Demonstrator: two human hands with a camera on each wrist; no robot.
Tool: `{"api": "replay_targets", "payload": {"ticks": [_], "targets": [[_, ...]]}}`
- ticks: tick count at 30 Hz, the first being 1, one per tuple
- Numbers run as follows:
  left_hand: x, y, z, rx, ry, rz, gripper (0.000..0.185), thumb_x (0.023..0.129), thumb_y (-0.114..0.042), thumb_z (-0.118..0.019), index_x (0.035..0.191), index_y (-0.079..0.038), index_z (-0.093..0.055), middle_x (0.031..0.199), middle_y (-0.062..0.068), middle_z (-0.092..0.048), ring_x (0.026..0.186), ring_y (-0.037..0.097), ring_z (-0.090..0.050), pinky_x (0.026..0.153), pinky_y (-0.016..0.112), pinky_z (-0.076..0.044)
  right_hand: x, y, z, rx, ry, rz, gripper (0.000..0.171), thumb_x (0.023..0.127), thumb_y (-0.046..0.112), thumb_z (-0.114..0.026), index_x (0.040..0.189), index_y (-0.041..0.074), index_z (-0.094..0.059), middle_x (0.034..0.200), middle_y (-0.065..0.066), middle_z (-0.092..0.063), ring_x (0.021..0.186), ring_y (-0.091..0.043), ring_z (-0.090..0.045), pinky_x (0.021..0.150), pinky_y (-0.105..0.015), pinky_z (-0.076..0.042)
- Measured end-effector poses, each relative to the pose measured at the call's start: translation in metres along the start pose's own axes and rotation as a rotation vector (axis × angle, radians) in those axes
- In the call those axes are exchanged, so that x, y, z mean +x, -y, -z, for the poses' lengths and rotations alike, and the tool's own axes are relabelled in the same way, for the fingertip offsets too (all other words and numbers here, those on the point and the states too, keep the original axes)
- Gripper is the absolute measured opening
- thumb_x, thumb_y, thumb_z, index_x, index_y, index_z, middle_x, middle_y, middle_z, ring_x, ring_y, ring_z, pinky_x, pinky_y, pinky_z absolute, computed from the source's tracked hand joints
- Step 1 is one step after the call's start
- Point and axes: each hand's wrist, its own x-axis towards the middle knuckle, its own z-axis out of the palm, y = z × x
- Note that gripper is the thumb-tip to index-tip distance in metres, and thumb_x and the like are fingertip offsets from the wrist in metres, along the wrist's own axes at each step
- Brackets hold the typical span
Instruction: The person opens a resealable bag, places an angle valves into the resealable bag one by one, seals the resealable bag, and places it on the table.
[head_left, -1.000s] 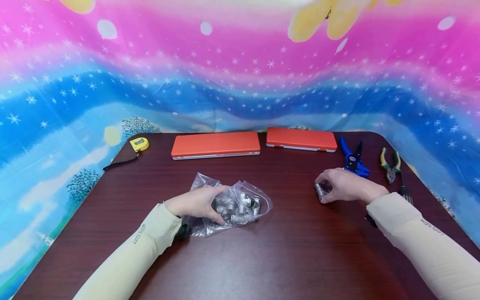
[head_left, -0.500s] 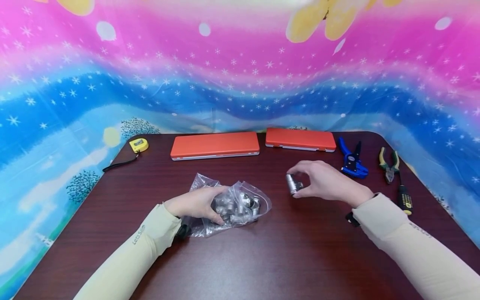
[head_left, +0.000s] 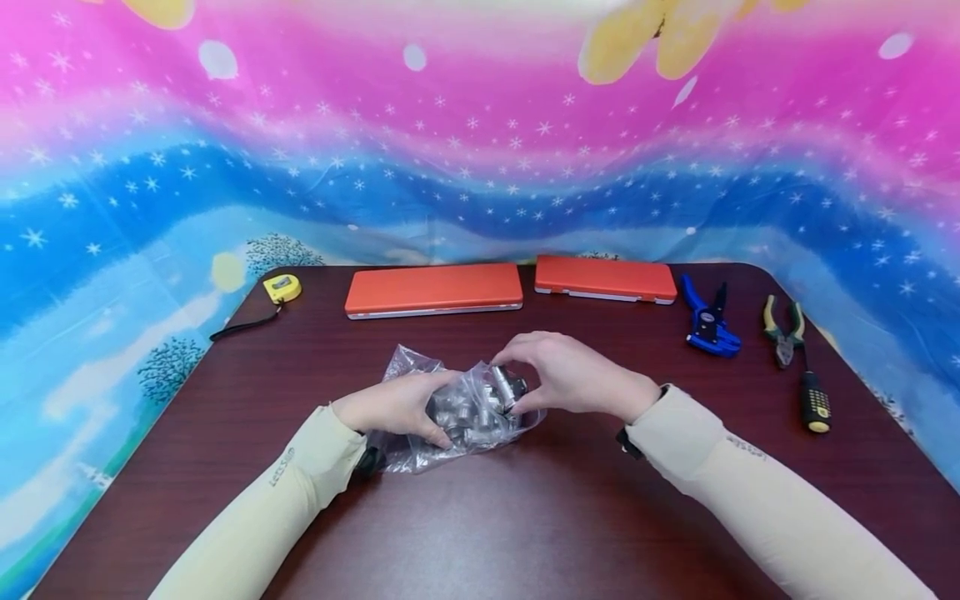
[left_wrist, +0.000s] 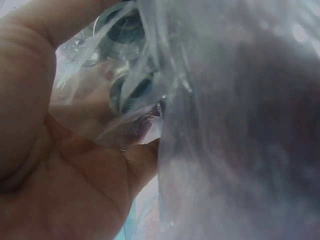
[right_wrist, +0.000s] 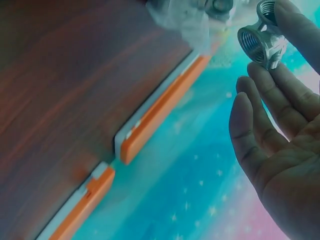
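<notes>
A clear plastic bag filled with several silvery metal pipe fittings lies on the middle of the table. My left hand grips it from the left, thumb toward the near side and fingers across the top. Between the thumb and fingertips of my right hand is a threaded metal tee fitting, pinched at its ends. In the head view that tee overlaps the bag's right, open end. Threaded openings of bagged fittings show through the plastic close to my left palm in the left wrist view.
Two flat orange cases lie along the table's back edge. A yellow tape measure is at the back left. Blue wire strippers, pliers and a screwdriver lie on the right. A patterned cloth hangs behind.
My right hand has carried the tee fitting leftward from near the blue wire strippers to the bag's right end. My left hand has kept its grip on the bag.
</notes>
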Motion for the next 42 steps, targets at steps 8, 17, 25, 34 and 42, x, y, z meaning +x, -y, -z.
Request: {"api": "replay_targets", "payload": {"ticks": [8, 17, 25, 34, 42], "targets": [[0.007, -0.004, 0.002, -0.008, 0.02, 0.021, 0.094, 0.071, -0.029, -0.091, 0.148, -0.008, -0.042, 0.136, 0.005, -0.056, 0.118, 0.018, -0.054, 0.1, 0.039, -0.045, 0.009, 0.013, -0.014, 0.046, 0.021, 0.039, 0.063, 0.074, 0.029, -0.089, 0.128, 0.01, -0.065, 0.12, 0.001, -0.066, 0.109, -0.017, -0.058, 0.095, -0.035, -0.047], [0.01, -0.01, 0.004, -0.005, 0.028, 0.009, 0.095, 0.071, -0.029, -0.091, 0.149, -0.009, -0.041, 0.134, 0.005, -0.057, 0.116, 0.019, -0.055, 0.098, 0.038, -0.045, -0.004, 0.01, -0.003, 0.022, -0.062, 0.032, 0.037, 0.079, 0.024, -0.085, 0.113, 0.014, -0.074, 0.105, 0.002, -0.066, 0.098, -0.014, -0.061, 0.087, -0.034, -0.05], [0.01, -0.011, 0.005, 0.009, 0.027, 0.015, 0.098, 0.071, -0.031, -0.091, 0.151, -0.01, -0.038, 0.139, 0.009, -0.054, 0.122, 0.023, -0.053, 0.102, 0.041, -0.043, -0.039, 0.023, -0.002, 0.088, -0.189, -0.227, 0.007, 0.089, 0.02, -0.076, 0.093, 0.015, -0.079, 0.078, 0.011, -0.07, 0.056, -0.002, -0.051, 0.055, -0.025, -0.045], [0.005, -0.009, 0.007, -0.012, 0.05, 0.046, 0.099, 0.072, -0.03, -0.09, 0.152, -0.009, -0.036, 0.143, 0.01, -0.051, 0.125, 0.023, -0.051, 0.103, 0.043, -0.042, -0.048, 0.054, -0.04, 0.147, -0.221, -0.29, 0.012, 0.085, 0.025, -0.08, 0.088, 0.013, -0.079, 0.064, 0.013, -0.063, 0.051, 0.005, -0.05, 0.049, -0.021, -0.044], [-0.005, -0.009, 0.033, -0.078, 0.18, 0.055, 0.088, 0.084, -0.05, -0.076, 0.155, -0.02, -0.033, 0.152, 0.002, -0.041, 0.136, 0.021, -0.041, 0.109, 0.046, -0.035, -0.037, 0.063, -0.054, 0.077, -0.263, -0.269, 0.005, 0.084, 0.015, -0.078, 0.08, 0.016, -0.077, 0.065, 0.01, -0.064, 0.048, 0.004, -0.043, 0.049, -0.021, -0.042]]}}
